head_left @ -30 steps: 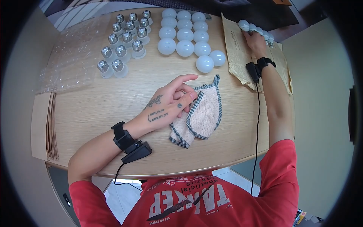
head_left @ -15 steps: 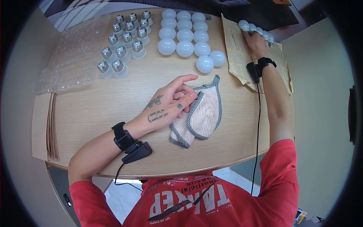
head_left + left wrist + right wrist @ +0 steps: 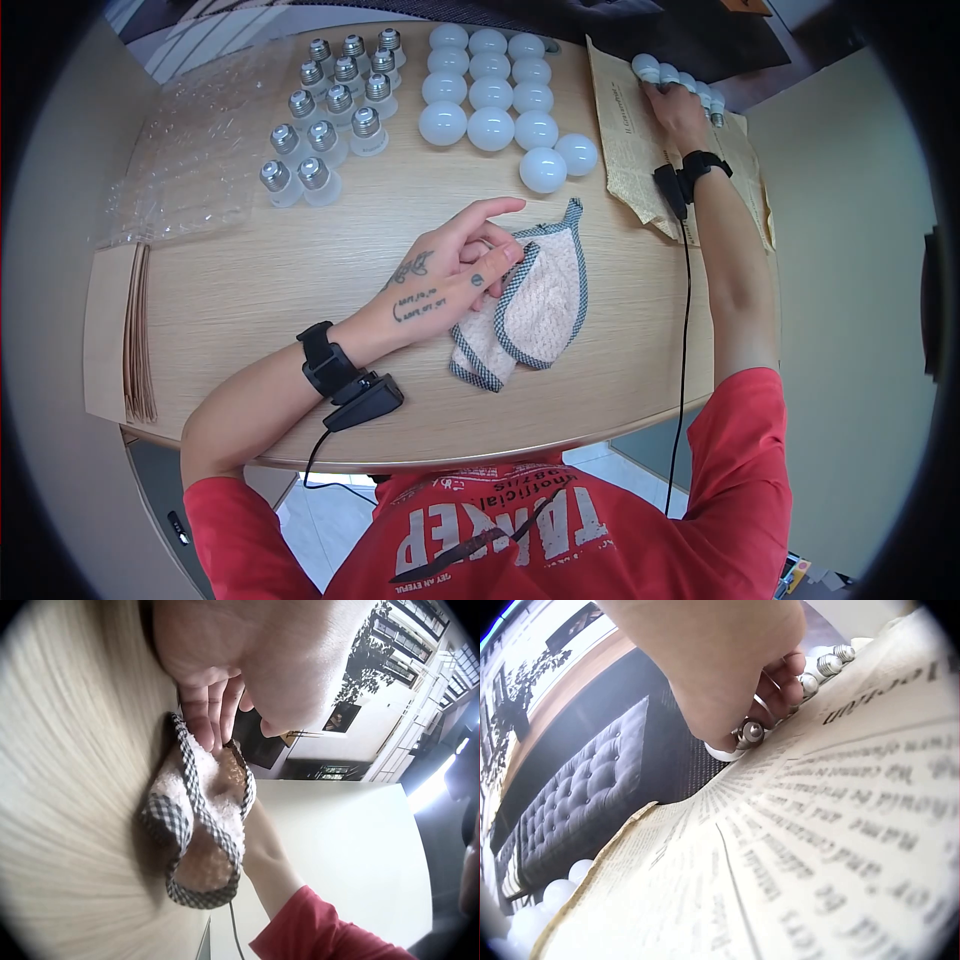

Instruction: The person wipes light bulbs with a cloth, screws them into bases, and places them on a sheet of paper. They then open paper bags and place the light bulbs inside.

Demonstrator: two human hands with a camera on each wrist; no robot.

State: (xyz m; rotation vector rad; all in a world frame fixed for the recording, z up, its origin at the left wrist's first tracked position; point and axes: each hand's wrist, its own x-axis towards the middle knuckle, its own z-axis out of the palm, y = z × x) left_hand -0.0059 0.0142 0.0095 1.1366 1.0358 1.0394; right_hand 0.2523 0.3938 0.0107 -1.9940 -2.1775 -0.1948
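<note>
My left hand (image 3: pixel 445 262) rests at a pale pink terry cloth (image 3: pixel 548 310) with checked trim, its fingers loosely bent. In the left wrist view, the fingertips touch the folds of this cloth. At the far right, my right hand (image 3: pixel 682 115) reaches over newsprint-patterned paper (image 3: pixel 640 150) to a row of light bulbs (image 3: pixel 646 68). The right wrist view shows thumb and fingers round a light bulb (image 3: pixel 751 733), its metal screw base facing the camera. Part of that bulb is hidden by the hand. Other bulbs (image 3: pixel 829 665) lie beyond the fingers.
White round bulbs (image 3: pixel 490 92) stand in rows at the back middle. Several bulbs with screw bases upward (image 3: pixel 338 100) stand left of them. Bubble wrap (image 3: pixel 185 150) lies far left, above a stack of brown paper (image 3: pixel 118 330). A black cable (image 3: pixel 683 350) runs from my right wrist.
</note>
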